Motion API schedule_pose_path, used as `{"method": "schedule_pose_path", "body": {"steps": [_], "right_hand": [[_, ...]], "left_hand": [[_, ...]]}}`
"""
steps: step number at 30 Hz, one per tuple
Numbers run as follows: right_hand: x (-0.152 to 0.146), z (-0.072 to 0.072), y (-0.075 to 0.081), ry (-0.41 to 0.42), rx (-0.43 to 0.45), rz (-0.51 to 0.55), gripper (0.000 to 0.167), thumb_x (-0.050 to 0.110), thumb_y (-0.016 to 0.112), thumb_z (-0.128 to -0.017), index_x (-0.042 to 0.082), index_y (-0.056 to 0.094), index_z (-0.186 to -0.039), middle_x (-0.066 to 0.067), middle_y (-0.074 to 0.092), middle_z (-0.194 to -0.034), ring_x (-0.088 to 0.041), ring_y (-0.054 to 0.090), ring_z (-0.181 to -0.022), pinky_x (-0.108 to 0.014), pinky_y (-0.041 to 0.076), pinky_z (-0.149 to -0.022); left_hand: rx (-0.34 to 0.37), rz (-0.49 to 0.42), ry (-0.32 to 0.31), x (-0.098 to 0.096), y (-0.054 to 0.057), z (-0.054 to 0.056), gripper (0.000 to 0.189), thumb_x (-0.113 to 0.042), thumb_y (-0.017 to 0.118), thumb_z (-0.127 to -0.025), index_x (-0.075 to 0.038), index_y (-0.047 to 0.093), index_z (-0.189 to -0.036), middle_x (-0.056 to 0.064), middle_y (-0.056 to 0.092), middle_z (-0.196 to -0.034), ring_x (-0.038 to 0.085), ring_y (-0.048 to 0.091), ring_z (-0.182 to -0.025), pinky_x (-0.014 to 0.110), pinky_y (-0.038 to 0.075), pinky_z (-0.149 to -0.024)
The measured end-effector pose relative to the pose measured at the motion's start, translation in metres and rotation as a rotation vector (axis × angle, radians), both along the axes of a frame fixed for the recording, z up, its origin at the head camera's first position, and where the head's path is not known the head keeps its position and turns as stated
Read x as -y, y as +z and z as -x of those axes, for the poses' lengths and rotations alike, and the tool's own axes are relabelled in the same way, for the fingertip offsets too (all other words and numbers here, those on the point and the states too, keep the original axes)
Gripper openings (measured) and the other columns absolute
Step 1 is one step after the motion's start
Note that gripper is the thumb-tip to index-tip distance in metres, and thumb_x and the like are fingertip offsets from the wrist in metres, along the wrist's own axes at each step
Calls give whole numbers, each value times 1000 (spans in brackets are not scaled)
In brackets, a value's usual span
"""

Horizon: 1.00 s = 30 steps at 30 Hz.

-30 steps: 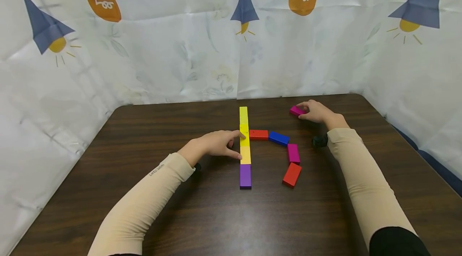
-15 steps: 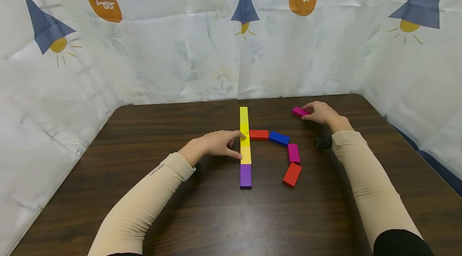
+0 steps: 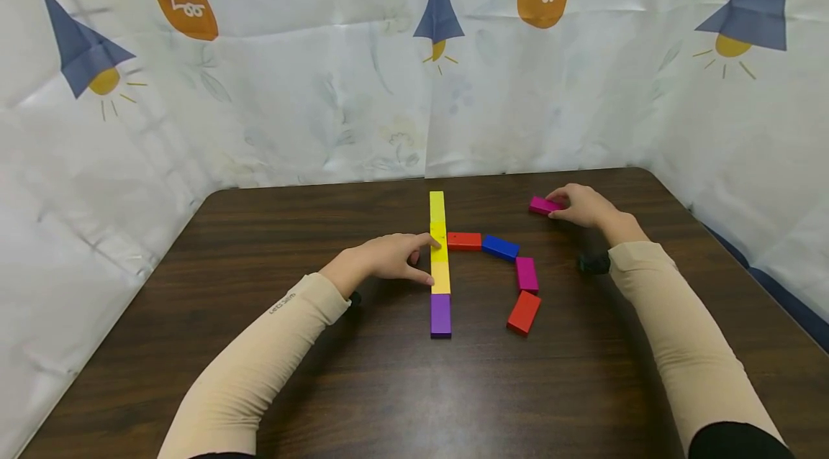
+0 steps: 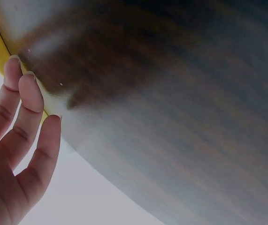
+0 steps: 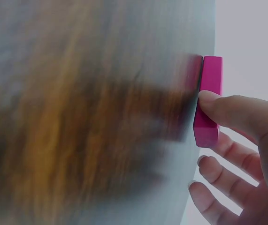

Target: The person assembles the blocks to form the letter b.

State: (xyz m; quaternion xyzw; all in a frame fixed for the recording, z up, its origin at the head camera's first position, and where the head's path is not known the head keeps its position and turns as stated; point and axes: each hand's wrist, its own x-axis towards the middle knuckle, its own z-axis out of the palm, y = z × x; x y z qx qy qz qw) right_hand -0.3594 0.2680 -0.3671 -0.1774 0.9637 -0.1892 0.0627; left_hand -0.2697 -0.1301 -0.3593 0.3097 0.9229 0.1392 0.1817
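Observation:
My right hand pinches a magenta block between thumb and fingers, toward the back right of the table. In the right wrist view the thumb lies along one side of this block, low over the wood. My left hand touches a straight row of yellow blocks, its index fingertip on top and its thumb at the left edge. A purple block ends that row at the near side. From the row, a red block, a blue block, another magenta block and a tilted red block curve rightward.
Everything lies on a dark wood-grain table. Behind it hangs a white curtain printed with lamps and bulbs, which also flanks both sides. A dark wrist camera sits below the right wrist.
My right hand has shifted right and slightly nearer with the magenta block, which has turned a little toward level in the head view. The left hand and the laid blocks stay put.

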Motion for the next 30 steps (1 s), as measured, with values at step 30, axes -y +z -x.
{"method": "schedule_pose_path", "body": {"steps": [30], "right_hand": [[-8, -39, 10, 126, -88, 38, 38, 16, 77, -94, -2, 68, -126, -12, 57, -100, -24, 50, -81, -39, 42, -69]], "left_hand": [[-1, -16, 3, 0, 3, -3, 69, -47, 78, -90, -16, 50, -145, 2, 56, -90, 16, 52, -79, 32, 41, -69]]}}
